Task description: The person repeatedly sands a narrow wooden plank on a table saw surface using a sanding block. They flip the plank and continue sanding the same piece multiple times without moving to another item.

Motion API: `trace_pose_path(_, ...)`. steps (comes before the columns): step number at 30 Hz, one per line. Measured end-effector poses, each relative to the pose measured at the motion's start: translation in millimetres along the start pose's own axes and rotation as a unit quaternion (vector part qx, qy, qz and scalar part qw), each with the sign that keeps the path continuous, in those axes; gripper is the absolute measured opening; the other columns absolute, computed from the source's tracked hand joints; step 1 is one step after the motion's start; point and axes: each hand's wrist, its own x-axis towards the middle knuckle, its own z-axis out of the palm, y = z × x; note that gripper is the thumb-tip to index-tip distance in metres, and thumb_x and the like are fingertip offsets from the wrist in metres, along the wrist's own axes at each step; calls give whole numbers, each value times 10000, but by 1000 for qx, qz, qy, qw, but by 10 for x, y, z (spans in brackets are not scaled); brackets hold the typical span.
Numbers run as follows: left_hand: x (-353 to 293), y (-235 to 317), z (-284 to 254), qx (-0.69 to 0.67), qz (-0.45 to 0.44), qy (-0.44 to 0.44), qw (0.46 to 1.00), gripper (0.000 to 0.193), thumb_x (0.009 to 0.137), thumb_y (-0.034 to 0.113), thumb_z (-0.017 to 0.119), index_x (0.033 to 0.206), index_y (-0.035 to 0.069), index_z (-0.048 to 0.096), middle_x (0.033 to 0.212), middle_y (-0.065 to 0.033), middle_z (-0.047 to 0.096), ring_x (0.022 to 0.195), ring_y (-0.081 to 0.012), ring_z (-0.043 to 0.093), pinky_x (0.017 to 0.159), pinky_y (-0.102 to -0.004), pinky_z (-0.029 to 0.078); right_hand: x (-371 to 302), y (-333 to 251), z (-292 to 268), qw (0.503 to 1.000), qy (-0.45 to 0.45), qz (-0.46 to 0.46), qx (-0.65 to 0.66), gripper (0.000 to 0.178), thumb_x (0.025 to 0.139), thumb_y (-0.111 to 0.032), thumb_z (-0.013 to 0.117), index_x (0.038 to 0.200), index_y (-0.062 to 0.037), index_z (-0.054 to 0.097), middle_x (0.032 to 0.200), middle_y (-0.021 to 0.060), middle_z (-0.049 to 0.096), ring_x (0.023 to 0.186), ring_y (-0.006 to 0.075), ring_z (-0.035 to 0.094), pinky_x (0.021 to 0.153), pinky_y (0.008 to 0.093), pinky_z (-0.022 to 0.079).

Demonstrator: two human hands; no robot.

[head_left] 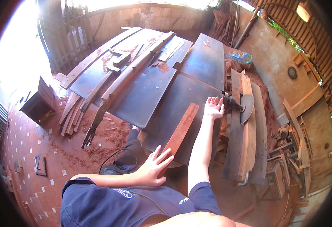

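Note:
A long reddish-brown board lies on the dark metal machine table, slanting away from me. At its near end is my left hand, fingers spread and the board's end partly hidden behind them; how firmly it touches cannot be made out. Farther forward, my right hand is turned palm up with fingers stretched out, holding nothing. It is over the table's right edge, right of the board's far end. Just beyond it, a spindle carries a round saw blade beside the table.
Long timber strips lie below the blade. Across the left metal table runs a long fence bar, with wood pieces around it. Sawdust covers the floor; a small dark cabinet stands left. Offcuts are piled at right.

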Motion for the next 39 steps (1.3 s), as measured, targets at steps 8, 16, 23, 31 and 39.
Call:
trace_pose_path(8,3,10,-29,33,20,12,999,791,658,201,711,1417,102,510,1573,-219,301,1492,-472,164,1138,-651,215,32,1,6,1000,9,-2,-3,404,834,-350,575,1159,-120,645,1023,113,619,944,279,563,917,492,429)
trace_pose_path(16,249,-93,-53,52,9,79,995,806,625,225,728,1392,82,525,1550,-252,302,1489,-511,113,1165,-672,161,46,8,-3,1000,20,1,3,388,843,-354,562,1142,-125,654,1018,112,620,920,277,567,908,492,429)
trace_pose_path(23,577,-187,38,75,-23,84,993,754,742,274,693,1444,100,481,1567,-266,266,1491,-502,115,1183,-632,170,34,6,-21,1000,8,6,1,399,855,-370,550,1160,-132,647,1015,102,618,908,270,559,910,490,425)
trace_pose_path(31,683,-181,43,102,-28,56,993,797,768,302,679,1501,131,417,1590,-280,213,1503,-484,97,1191,-623,146,170,-38,-138,993,-70,23,-94,396,905,-321,515,1219,-100,612,1014,102,650,877,276,617,854,484,490)
trace_pose_path(39,873,-248,62,126,-39,51,990,803,790,334,657,1524,151,387,1598,-281,196,1507,-478,82,1192,-626,124,108,62,-59,969,-110,2,-221,416,955,-303,483,1288,-63,552,1037,99,633,873,263,630,798,431,531)
